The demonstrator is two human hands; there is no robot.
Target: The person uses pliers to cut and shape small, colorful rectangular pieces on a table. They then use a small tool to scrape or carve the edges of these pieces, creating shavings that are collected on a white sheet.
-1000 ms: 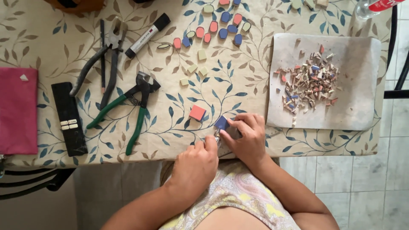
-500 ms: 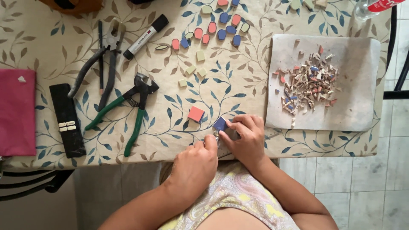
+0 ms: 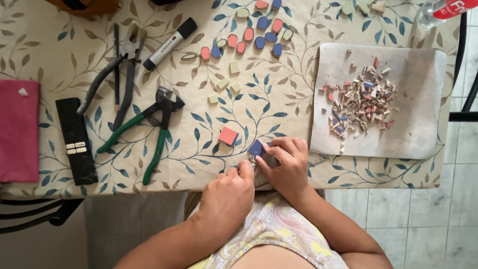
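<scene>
My right hand (image 3: 286, 167) pinches a small blue square tile (image 3: 255, 147) at the near edge of the table, thumb and fingers around its right side. My left hand (image 3: 226, 199) is closed just below and to the left of it, its fingertips pressing a thin metal tool (image 3: 252, 161) against the tile's lower corner. Most of the tool is hidden in my fist. A red square tile (image 3: 228, 135) lies flat on the leaf-patterned tablecloth (image 3: 279, 99), just left of the blue one.
Green-handled nippers (image 3: 149, 134), grey-handled pliers (image 3: 119, 74), a black marker (image 3: 169, 44), a black bar with white buttons (image 3: 76, 140) and a pink cloth (image 3: 19, 130) lie to the left. Shaped tile pieces (image 3: 254, 35) sit at the back. A white sheet (image 3: 418, 114) holds tile shards (image 3: 361, 102).
</scene>
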